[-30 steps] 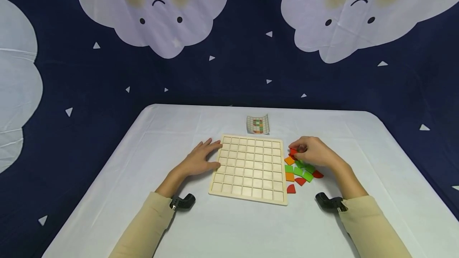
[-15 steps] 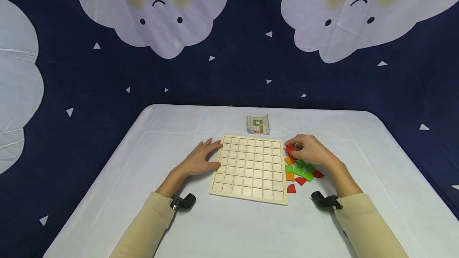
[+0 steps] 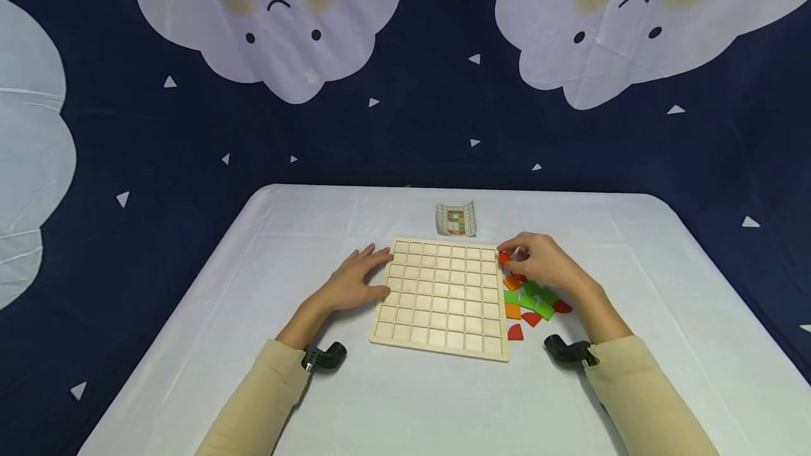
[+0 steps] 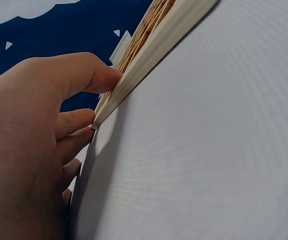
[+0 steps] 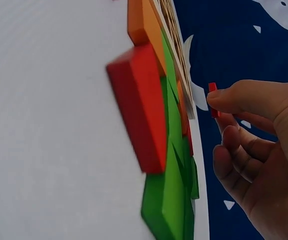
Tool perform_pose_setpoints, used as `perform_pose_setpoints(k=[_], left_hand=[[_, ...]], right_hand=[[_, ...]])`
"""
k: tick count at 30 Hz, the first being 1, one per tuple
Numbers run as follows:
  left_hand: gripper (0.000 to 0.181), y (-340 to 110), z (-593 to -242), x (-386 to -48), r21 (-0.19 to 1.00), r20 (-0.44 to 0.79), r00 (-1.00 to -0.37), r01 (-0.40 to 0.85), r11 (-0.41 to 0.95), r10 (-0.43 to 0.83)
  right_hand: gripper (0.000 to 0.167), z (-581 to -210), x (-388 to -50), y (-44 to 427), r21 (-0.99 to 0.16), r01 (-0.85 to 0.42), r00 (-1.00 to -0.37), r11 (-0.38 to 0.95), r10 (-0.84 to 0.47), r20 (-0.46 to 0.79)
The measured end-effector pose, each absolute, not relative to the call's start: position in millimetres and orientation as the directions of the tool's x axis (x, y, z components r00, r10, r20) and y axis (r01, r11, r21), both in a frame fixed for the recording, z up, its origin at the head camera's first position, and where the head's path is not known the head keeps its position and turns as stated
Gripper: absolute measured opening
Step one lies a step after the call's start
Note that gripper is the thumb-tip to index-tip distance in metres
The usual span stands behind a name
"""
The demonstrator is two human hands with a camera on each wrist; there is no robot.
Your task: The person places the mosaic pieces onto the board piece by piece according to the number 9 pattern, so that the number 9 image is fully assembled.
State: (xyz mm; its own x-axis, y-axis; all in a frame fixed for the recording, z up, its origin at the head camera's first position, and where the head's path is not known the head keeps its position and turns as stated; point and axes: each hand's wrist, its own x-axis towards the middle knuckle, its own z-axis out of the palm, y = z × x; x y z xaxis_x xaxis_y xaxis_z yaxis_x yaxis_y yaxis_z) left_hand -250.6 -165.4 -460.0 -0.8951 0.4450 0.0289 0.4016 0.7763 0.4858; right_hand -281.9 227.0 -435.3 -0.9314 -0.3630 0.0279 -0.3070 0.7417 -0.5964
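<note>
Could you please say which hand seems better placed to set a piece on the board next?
Probably the right hand: it pinches a red piece close to the wooden board, while the left hand only touches its left edge.

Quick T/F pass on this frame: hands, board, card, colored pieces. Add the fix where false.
1. The right hand pinches a red piece. True.
2. The left hand holds a green piece. False: it touches the board at its left edge.
3. The patterned card lies beyond the board's far edge. True.
4. The green pieces sit in the board's grid. False: they lie to the right of the board.
5. Orange pieces lie by the board's right edge. True.
</note>
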Motion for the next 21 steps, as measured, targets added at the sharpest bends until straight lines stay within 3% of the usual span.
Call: perform_pose_setpoints(k=[21], left_hand=[[0.069,-167,-461,-251,0.477,0.044,-0.885,0.426,0.769,0.463]], right_hand=[[0.036,-434,-286,214,-0.598,-0.316,-0.926,0.736,-0.378,0.025]])
